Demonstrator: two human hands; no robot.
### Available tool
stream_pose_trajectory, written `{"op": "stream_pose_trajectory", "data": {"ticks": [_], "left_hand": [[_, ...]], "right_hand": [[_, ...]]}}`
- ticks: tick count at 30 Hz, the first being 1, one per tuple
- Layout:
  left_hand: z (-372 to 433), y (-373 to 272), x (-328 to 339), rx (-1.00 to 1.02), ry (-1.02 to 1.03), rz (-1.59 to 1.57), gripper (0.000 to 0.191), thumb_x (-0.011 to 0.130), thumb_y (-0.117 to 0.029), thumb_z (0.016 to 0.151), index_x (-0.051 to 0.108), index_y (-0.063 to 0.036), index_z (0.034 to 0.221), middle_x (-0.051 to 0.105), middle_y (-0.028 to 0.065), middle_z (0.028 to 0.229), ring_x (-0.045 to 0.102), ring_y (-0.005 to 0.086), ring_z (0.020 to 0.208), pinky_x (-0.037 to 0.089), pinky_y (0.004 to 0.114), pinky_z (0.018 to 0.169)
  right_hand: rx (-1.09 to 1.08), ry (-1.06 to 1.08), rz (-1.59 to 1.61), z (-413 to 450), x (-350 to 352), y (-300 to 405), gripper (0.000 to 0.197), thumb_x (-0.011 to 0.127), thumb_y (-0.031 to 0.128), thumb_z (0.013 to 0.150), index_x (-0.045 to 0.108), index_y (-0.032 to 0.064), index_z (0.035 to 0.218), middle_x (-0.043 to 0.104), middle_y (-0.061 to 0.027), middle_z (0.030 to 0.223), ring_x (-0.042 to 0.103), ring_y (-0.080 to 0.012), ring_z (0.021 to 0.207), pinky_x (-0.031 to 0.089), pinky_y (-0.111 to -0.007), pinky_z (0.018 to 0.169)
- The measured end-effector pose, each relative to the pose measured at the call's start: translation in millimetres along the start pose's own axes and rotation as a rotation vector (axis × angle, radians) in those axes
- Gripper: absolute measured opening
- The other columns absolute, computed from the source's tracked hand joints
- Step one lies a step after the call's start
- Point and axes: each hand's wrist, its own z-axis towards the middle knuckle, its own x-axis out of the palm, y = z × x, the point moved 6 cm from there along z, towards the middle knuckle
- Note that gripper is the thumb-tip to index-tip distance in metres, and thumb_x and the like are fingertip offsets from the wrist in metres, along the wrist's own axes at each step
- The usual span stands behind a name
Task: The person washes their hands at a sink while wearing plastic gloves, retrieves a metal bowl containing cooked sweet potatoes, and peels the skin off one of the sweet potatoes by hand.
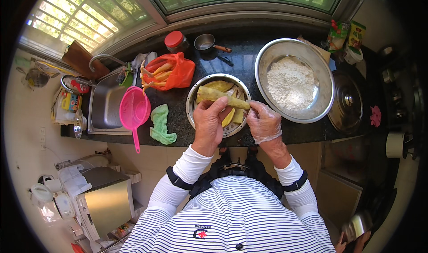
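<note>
My left hand [210, 124] grips a long yellowish piece of cooked sweet potato [219, 98] between thumb and fingers. The fingertips of my right hand [264, 122], in a clear plastic glove, pinch its narrow right end. The piece is held above a round steel steamer tray [191, 112] with holes, in which more yellow pieces [218, 85] and some peel-like scraps lie. To the right stands a large steel bowl [261, 89] with white flour [290, 82] in it.
Left of the tray are a red plastic bag [185, 73] with chicken feet, a green cloth [161, 124], a pink strainer [135, 107] and a sink [108, 107]. Behind are a small pan [204, 42] and a red-lidded jar [174, 40]. A glass lid [346, 109] lies right. Another person's hands [351, 243] hold a metal vessel, lower right.
</note>
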Motion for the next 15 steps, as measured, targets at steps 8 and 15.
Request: {"op": "stream_pose_trajectory", "data": {"ticks": [8,15], "left_hand": [[-4.0,-1.7,-4.0,0.012,0.013,0.014,0.030,0.082,-0.005,0.099,0.069,-0.0005,0.126,0.075,0.0092,0.120,0.076,0.0211,0.110,0.065,0.036,0.101],[-6.9,-4.9,-3.5,0.033,0.065,0.015,0.035,0.078,-0.003,0.100,0.066,0.0029,0.132,0.075,0.0129,0.126,0.076,0.0240,0.114,0.065,0.040,0.104]], "right_hand": [[0.058,0.065,0.084,-5.2,0.8,-6.5,0.017,0.073,0.000,0.093,0.078,0.0007,0.109,0.079,-0.0223,0.093,0.079,-0.0397,0.082,0.063,-0.043,0.071],[0.084,0.116,0.215,-11.8,-0.4,-17.8,0.012,0.075,0.003,0.094,0.079,0.0008,0.105,0.079,-0.0177,0.086,0.080,-0.0283,0.073,0.062,-0.035,0.066]]}}
